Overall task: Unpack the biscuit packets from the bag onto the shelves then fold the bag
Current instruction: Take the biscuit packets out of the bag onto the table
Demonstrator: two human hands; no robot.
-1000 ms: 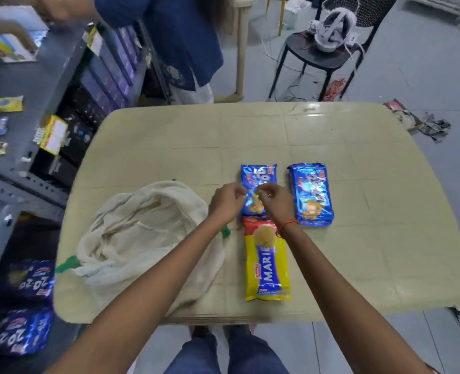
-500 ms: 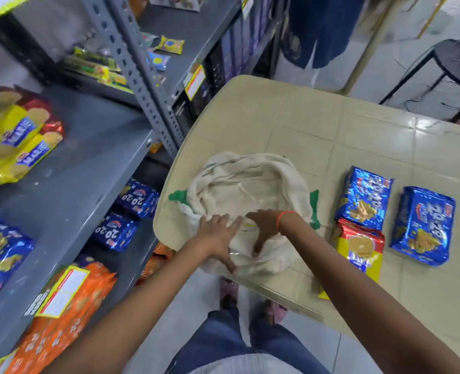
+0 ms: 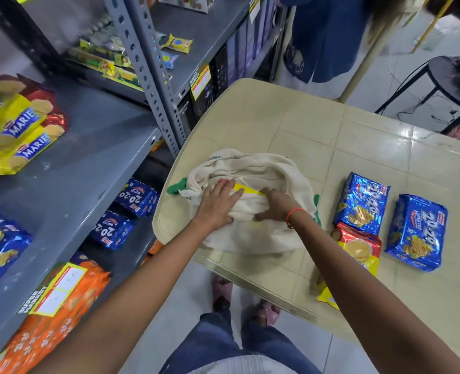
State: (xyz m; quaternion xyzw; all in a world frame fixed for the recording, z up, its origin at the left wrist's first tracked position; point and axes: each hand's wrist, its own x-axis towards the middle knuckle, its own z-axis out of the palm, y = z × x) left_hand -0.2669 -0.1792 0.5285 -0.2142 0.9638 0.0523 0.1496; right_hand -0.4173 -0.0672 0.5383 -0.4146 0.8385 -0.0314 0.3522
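A cream cloth bag [image 3: 253, 233] with green handles lies crumpled at the table's left corner. Both hands are at its mouth: my left hand [image 3: 218, 202] presses and grips the cloth, and my right hand [image 3: 276, 205] holds the bag's edge. Between them the yellow end of a packet [image 3: 246, 189] shows inside the bag. On the table to the right lie two blue 20-20 packets [image 3: 362, 202] [image 3: 416, 232] and a red-and-yellow Marie packet [image 3: 358, 251], partly hidden by my right forearm.
Grey metal shelves [image 3: 88, 163] stand to the left, holding yellow Marie packets [image 3: 15, 130], blue 20-20 packets [image 3: 131, 201] and orange packets [image 3: 53, 314]. A person in blue [image 3: 323, 36] stands beyond the table [image 3: 358, 136]. A black stool [image 3: 450, 79] is at the right.
My hands left the packets on the table and moved left to the bag. They have since parted its mouth, exposing a yellow packet end inside. The view swung left toward the shelves.
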